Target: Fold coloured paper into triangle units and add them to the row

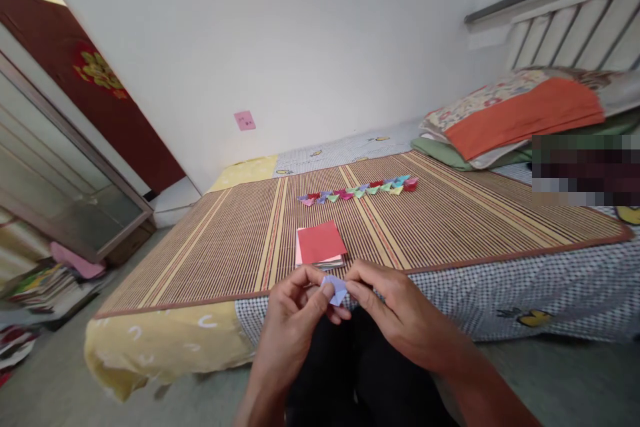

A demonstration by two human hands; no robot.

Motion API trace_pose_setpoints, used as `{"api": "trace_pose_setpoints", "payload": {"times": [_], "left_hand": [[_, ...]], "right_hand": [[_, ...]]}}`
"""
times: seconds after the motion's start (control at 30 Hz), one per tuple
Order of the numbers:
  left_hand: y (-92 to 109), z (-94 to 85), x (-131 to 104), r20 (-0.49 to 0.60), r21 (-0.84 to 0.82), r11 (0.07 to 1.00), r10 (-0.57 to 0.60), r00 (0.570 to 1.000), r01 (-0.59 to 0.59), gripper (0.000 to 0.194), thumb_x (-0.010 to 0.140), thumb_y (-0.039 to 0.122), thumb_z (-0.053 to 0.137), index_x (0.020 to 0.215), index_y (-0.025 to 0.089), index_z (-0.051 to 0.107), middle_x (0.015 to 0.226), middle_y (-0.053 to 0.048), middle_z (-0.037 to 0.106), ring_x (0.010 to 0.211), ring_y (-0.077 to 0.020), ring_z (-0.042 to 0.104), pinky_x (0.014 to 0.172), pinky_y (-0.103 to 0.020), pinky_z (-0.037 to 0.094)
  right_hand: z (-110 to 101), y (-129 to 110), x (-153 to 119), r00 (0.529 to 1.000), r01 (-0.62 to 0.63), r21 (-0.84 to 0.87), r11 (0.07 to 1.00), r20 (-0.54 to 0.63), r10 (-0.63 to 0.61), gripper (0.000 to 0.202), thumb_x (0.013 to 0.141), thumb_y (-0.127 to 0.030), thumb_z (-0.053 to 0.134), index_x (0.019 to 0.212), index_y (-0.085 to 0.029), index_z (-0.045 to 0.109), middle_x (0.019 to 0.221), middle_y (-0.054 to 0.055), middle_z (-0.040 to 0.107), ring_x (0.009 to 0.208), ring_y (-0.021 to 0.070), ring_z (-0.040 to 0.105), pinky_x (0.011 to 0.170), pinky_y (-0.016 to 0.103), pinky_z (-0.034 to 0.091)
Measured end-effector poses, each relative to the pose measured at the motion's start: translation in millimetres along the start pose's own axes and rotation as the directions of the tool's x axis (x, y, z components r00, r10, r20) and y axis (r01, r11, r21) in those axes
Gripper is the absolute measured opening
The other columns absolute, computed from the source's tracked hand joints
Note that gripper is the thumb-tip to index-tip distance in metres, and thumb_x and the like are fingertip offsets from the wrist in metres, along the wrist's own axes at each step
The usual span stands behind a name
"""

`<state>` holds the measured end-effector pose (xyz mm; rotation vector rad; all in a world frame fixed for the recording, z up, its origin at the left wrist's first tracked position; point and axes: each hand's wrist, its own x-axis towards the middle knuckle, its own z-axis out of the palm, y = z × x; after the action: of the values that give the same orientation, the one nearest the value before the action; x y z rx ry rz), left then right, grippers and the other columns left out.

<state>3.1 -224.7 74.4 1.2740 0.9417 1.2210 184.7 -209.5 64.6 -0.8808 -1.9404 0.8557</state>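
Note:
A small folded piece of light purple paper [336,289] is held up between my two hands, above my lap at the bed's front edge. My left hand [300,303] pinches its left side, thumb on top and fingers behind. At its right corner, the thumb and forefinger of my right hand [390,297] close on the paper. Just beyond my hands lies a stack of square paper sheets [321,243], a red one on top. Farther back, several small folded paper pieces [357,191] in many colours lie in a row on the striped mat.
The striped bamboo mat [230,233] covers most of the bed, over a checked and yellow sheet [165,340]. Folded bedding with an orange band [525,120] is piled at the right. A pink card [245,121] is on the wall. Books [45,287] are stacked at the left.

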Motion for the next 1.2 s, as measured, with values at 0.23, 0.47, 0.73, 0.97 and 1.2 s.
{"api": "trace_pose_setpoints", "payload": {"times": [0.23, 0.47, 0.73, 0.97, 1.2], "left_hand": [[3, 8.1, -7, -0.011, 0.239, 0.967, 0.087, 0.996, -0.082, 0.023, 0.093, 0.033, 0.067, 0.077, 0.017, 0.063, 0.075, -0.001, 0.063, 0.067, -0.0127, 0.059, 0.063, -0.024, 0.047], [0, 12.3, -7, 0.005, 0.34, 0.928, 0.161, 0.987, -0.153, 0.024, 0.096, 0.033, 0.061, 0.078, 0.018, 0.064, 0.078, -0.001, 0.06, 0.069, -0.014, 0.055, 0.06, -0.024, 0.045], [0, 17.9, -9, -0.032, 0.235, 0.962, 0.15, 0.988, -0.138, 0.017, 0.095, 0.031, 0.064, 0.083, 0.019, 0.068, 0.079, -0.002, 0.063, 0.069, -0.0147, 0.059, 0.058, -0.023, 0.049], [-3, 20.7, -8, -0.144, 0.114, 0.985, 0.147, 0.979, -0.131, 0.007, 0.09, 0.025, 0.069, 0.089, 0.019, 0.067, 0.107, -0.004, 0.068, 0.065, -0.0104, 0.066, 0.056, -0.022, 0.051], [-3, 17.1, -9, -0.192, 0.198, 0.961, 0.233, 0.953, -0.195, 0.005, 0.09, 0.024, 0.069, 0.089, 0.019, 0.067, 0.12, -0.005, 0.064, 0.061, -0.0072, 0.065, 0.052, -0.021, 0.051]], "right_hand": [[7, -4, 5, 0.968, 0.153, -0.033, 0.988, -0.194, -0.157, 0.013, 0.098, -0.015, 0.055, 0.093, -0.02, 0.065, 0.09, 0.001, 0.063, 0.084, 0.0144, 0.062, 0.077, 0.028, 0.047], [17, -5, 7, 0.948, 0.119, -0.113, 0.986, -0.283, -0.147, 0.019, 0.092, -0.008, 0.056, 0.075, -0.018, 0.056, 0.076, 0.0, 0.056, 0.071, 0.014, 0.056, 0.067, 0.028, 0.043], [17, -4, 5, 0.901, 0.197, -0.152, 0.969, -0.362, -0.24, 0.02, 0.094, -0.01, 0.053, 0.077, -0.019, 0.055, 0.075, 0.001, 0.056, 0.071, 0.015, 0.056, 0.067, 0.029, 0.044], [14, -5, 5, 0.872, 0.209, -0.126, 0.97, -0.425, -0.243, 0.018, 0.096, -0.011, 0.051, 0.081, -0.02, 0.055, 0.078, 0.001, 0.058, 0.071, 0.0141, 0.057, 0.066, 0.027, 0.046], [13, -1, 4, 0.854, 0.2, -0.095, 0.975, -0.47, -0.221, 0.015, 0.098, -0.016, 0.052, 0.084, -0.02, 0.057, 0.08, 0.001, 0.06, 0.072, 0.014, 0.058, 0.065, 0.026, 0.048]]}}
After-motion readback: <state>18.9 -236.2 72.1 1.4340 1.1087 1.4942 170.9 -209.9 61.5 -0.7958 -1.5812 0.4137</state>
